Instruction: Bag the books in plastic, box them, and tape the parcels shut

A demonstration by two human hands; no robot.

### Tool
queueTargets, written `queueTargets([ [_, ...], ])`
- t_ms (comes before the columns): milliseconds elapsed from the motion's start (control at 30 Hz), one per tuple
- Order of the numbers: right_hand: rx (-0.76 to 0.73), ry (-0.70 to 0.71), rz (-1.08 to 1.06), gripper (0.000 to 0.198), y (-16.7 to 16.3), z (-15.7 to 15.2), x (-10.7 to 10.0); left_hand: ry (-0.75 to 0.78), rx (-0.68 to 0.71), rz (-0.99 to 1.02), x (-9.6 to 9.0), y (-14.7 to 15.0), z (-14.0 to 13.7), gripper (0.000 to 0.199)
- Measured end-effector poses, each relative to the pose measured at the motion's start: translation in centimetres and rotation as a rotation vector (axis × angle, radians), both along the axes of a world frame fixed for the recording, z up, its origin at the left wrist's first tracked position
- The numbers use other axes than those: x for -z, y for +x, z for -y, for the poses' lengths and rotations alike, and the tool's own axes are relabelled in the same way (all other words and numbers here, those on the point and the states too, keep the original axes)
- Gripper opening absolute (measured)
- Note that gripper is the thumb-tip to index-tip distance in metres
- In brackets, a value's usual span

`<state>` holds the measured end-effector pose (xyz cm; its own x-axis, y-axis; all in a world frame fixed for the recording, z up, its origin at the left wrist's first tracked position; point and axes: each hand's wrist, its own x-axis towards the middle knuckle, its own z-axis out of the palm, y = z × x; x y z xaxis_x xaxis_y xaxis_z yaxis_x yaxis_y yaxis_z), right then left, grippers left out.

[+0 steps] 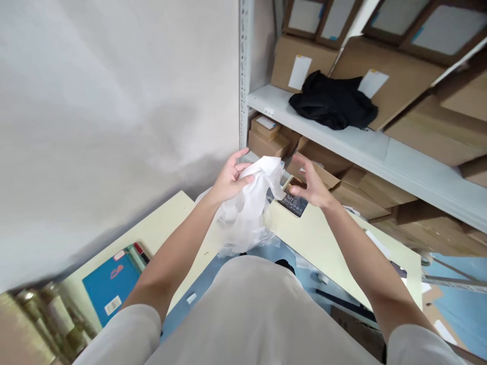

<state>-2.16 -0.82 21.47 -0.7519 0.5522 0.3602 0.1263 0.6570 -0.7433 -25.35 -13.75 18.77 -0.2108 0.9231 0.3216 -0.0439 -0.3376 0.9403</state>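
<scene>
A crumpled heap of thin white sheet material (247,208), paper or plastic film, hangs over the inner corner of the desk; its lower part looks like clear plastic. At its left side is my left hand (230,178), fingers spread, thumb against or just in front of the white material. My right hand (312,183) is held apart from the heap on the right, fingers curved and separated with nothing between them. Just beyond that hand, a dark card or box with white writing (293,202) lies on the desk, partly covered.
The pale yellow desk (201,243) runs along the wall (114,101) and the metal shelf (380,147). A blue folder (110,289) lies at left, near rolled bundles (57,314). Cardboard boxes (365,192) fill the shelving, and a black cloth (335,101) lies on one level.
</scene>
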Motion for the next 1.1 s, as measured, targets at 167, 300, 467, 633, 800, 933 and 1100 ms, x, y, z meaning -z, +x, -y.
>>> queueTargets([
  [167, 0.067, -0.242, -0.202, 0.085, 2.7, -0.5, -4.6, 0.082, 0.206, -0.121, -6.3, 3.8, -3.7, 0.083],
  [300, 0.252, -0.297, -0.393, 0.056, 6.3, -0.6, -5.5, -0.001, 0.342, -0.34, -6.1, 5.8, -5.5, 0.084],
  [467, 0.348, -0.378, -0.511, 0.052, 13.2, -1.1, -5.1, -0.264, 0.429, -0.652, -2.9, 6.6, -6.8, 0.034],
  [633, 0.501, -0.375, -0.601, 0.038, 20.6, -2.1, -5.2, -0.306, 0.41, -0.536, -1.8, 7.1, -8.5, 0.032],
  [800, 0.681, -0.35, -0.669, 0.032, 26.6, -3.0, -2.8, -0.3, 0.126, -0.511, -2.2, 9.4, -10.1, 0.03],
  [933, 0.957, -0.278, -0.563, 0.03, 29.8, -1.9, 3.1, -0.282, -0.079, -0.505, -1.9, 11.9, -11.3, 0.038],
  [1100, 1.213, -0.265, -0.189, 0.033, 31.7, 1.8, 12.6, -0.552, 0.277, -0.511, 0.2, 13.9, -12.1, 0.074],
])
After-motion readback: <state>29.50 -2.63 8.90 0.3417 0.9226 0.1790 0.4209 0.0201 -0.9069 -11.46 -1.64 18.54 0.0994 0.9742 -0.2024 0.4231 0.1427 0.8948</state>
